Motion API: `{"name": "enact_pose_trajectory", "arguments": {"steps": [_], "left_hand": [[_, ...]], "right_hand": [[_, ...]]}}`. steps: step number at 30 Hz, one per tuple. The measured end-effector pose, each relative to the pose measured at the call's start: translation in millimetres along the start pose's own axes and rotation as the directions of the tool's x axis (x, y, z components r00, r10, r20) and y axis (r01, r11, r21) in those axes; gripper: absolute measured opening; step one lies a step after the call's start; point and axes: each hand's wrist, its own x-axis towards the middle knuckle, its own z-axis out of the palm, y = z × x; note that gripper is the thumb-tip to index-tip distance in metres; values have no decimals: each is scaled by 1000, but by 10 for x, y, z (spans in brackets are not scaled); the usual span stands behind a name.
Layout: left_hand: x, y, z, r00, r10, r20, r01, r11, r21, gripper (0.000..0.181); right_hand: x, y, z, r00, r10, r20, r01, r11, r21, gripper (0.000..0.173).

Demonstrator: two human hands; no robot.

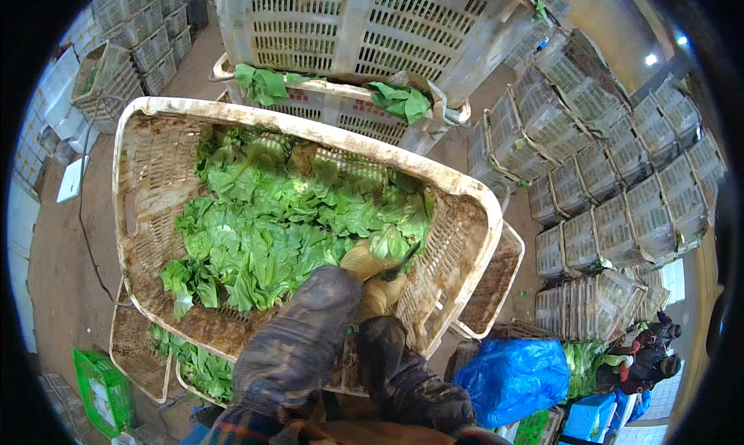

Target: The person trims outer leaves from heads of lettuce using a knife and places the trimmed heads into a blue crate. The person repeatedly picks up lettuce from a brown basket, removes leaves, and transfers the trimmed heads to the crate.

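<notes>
A large white plastic crate (302,111), stained with brown dirt, stands before me with leafy green lettuce (261,230) packed in its middle. At the crate's right part, my gloved left hand (361,261) grips a lettuce head (388,241) at its near side; the fingers are partly hidden. Just below it, my gloved right hand (383,295) is closed around a knife. The dark knife blade (405,259) slants up to the right, close beside that lettuce head. Dark sleeves cover both my forearms, which cross the crate's near rim.
Stacked white crates (354,29) rise just beyond, with leaves caught at their rims. More crate stacks (604,195) line the right side. A blue plastic sheet (511,381) covers something at lower right, near other people (642,352). A green crate (103,393) and a cable (87,230) lie left.
</notes>
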Motion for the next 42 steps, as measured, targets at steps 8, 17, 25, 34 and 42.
{"name": "enact_pose_trajectory", "arguments": {"steps": [8, 17, 25, 34, 42], "left_hand": [[-1764, -408, -948, 923, -162, -349, 53, 952, -302, 74], [-5497, -253, -1958, 727, -163, -667, 140, 986, -88, 89], [-6873, -716, -984, 651, -276, -707, 103, 955, -279, 87], [-6768, -509, -422, 696, -242, -676, -42, 926, -375, 83], [-6587, -418, -990, 763, -217, -609, -14, 936, -351, 93]], "right_hand": [[-1617, -19, 704, 976, 190, 108, 115, -22, -993, 41], [-2810, -475, 1836, 187, 767, 613, 837, 202, -509, 51], [-4032, 205, 1679, -214, 944, 252, 963, 247, -107, 60], [-3812, 172, 1465, -340, 851, 401, 927, 375, -11, 45], [-3398, 307, 1483, -264, 960, 97, 106, 129, -986, 55]]}}
